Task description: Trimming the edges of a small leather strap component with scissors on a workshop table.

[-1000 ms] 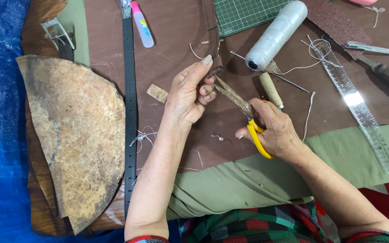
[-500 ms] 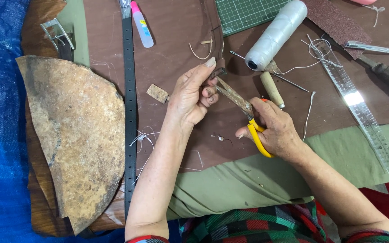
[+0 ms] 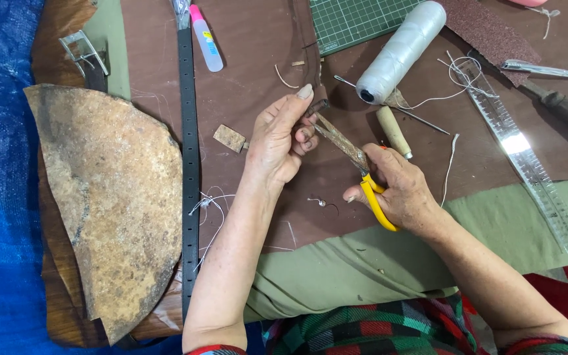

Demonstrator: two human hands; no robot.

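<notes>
My left hand (image 3: 281,138) pinches the end of a narrow dark brown leather strip (image 3: 305,49) that runs up the table. My right hand (image 3: 396,187) grips yellow-handled scissors (image 3: 356,164), whose rusty blades point up-left and meet the strip at my left fingertips. A small tan leather scrap (image 3: 230,138) lies just left of my left hand. A wooden-handled awl (image 3: 396,131) rests just above my right hand.
A large rough tan leather piece (image 3: 110,197) lies at left beside a long black belt strap (image 3: 189,164). A white thread spool (image 3: 399,52), green cutting mat (image 3: 356,20), clear ruler (image 3: 527,164), glue bottle (image 3: 205,39), sandpaper (image 3: 491,36) and a metal buckle (image 3: 83,52) lie around.
</notes>
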